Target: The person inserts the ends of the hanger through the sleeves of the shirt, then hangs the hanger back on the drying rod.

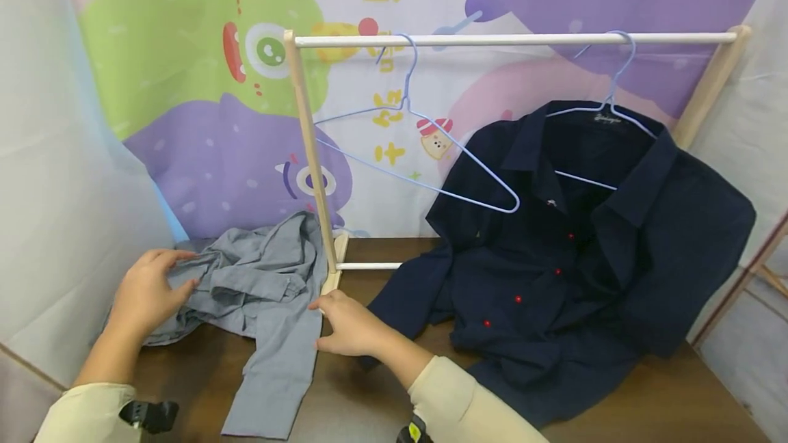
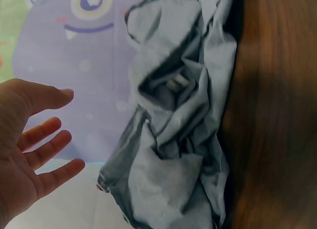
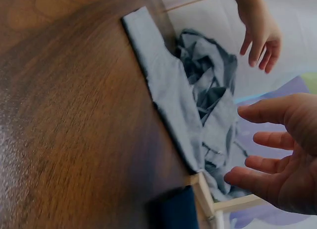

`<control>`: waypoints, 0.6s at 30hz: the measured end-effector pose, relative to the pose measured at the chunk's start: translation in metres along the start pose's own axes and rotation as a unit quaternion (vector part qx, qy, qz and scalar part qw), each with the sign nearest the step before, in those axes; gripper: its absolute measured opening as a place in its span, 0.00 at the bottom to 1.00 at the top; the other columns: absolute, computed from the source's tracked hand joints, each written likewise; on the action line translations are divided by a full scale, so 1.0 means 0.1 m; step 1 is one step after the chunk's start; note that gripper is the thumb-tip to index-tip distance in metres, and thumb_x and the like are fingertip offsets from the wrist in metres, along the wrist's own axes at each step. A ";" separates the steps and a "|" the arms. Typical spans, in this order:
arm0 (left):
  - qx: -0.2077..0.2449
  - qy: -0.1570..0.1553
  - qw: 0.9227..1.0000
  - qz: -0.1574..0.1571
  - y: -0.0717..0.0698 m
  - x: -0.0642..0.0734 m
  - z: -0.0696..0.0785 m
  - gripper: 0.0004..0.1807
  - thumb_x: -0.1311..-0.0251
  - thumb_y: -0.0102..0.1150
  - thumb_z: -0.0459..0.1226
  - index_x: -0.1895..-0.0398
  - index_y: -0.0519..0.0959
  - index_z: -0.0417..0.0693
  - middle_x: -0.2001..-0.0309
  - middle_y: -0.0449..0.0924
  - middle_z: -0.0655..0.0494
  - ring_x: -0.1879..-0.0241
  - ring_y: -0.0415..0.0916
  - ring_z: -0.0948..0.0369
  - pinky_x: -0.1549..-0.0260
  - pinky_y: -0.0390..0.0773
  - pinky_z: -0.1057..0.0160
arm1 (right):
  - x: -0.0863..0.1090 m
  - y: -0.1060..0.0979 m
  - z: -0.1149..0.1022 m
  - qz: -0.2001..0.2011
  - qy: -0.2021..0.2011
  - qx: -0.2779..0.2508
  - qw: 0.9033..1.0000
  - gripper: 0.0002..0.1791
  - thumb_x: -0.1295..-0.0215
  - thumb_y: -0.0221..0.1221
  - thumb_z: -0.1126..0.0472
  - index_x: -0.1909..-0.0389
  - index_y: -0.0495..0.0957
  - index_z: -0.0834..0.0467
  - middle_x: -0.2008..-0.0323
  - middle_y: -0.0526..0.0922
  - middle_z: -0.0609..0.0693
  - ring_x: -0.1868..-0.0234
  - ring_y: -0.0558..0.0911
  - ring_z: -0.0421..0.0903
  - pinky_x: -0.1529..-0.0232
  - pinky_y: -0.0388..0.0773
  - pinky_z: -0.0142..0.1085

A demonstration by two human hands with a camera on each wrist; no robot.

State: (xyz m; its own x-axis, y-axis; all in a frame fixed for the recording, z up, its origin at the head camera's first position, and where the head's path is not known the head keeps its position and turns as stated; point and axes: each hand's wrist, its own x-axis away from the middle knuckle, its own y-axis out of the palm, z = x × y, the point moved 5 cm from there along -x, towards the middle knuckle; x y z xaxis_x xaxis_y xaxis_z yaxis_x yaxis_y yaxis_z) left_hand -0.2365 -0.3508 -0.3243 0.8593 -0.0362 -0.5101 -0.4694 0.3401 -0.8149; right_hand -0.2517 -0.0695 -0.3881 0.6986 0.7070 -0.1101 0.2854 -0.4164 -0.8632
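A crumpled grey shirt (image 1: pixel 271 292) lies on the table at the left, one long sleeve (image 1: pixel 277 374) stretched towards the front edge. Over its left part hovers my left hand (image 1: pixel 148 292), fingers spread; the left wrist view shows this hand (image 2: pixel 29 144) apart from the cloth, its palm holding nothing. Near the right side of the sleeve is my right hand (image 1: pixel 351 325), thumb and fingers apart. From the right wrist, that hand (image 3: pixel 292 154) looks empty too, raised above the shirt (image 3: pixel 173 85). A small pale label (image 2: pixel 177 82) shows in the shirt's folds.
A wooden rack with a white rail (image 1: pixel 523 39) stands behind. On it hang a bare blue wire hanger (image 1: pixel 474 159) and, farther right, a dark navy shirt (image 1: pixel 585 306) with red buttons on another hanger (image 1: pixel 624 70). The rack's left post (image 1: pixel 310 149) rises beside the grey shirt.
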 end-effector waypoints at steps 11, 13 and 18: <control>-0.040 -0.026 0.994 -0.102 0.08 -0.26 -0.32 0.34 0.54 0.74 0.38 0.44 0.72 0.32 0.47 0.65 0.22 0.51 0.65 0.27 0.60 0.68 0.32 | -0.32 0.17 0.03 0.014 0.054 0.039 0.998 0.34 0.46 0.71 0.56 0.37 0.73 0.55 0.47 0.74 0.54 0.55 0.79 0.44 0.55 0.75 0.31; -0.050 -0.052 0.987 -0.143 0.13 -0.32 -0.36 0.39 0.55 0.75 0.41 0.40 0.69 0.33 0.44 0.60 0.20 0.49 0.61 0.25 0.61 0.68 0.30 | -0.37 0.18 0.02 0.022 0.059 0.055 0.996 0.36 0.48 0.72 0.54 0.36 0.73 0.54 0.48 0.74 0.54 0.54 0.78 0.46 0.56 0.75 0.32; -0.078 -0.094 0.970 -0.211 0.27 -0.42 -0.42 0.48 0.61 0.79 0.45 0.36 0.66 0.37 0.41 0.56 0.21 0.47 0.56 0.21 0.64 0.67 0.24 | -0.46 0.24 0.07 0.030 0.099 0.082 0.991 0.44 0.55 0.76 0.50 0.33 0.70 0.48 0.44 0.72 0.53 0.48 0.76 0.50 0.60 0.77 0.34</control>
State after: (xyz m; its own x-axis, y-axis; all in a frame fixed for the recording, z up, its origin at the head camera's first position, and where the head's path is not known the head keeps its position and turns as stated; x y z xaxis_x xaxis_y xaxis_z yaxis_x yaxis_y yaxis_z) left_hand -0.2936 -0.3796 -0.3371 0.9966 0.0360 -0.0739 -0.0793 0.1857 -0.9794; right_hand -0.2814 -0.1086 -0.4070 0.8313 0.5502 -0.0787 0.1396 -0.3437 -0.9286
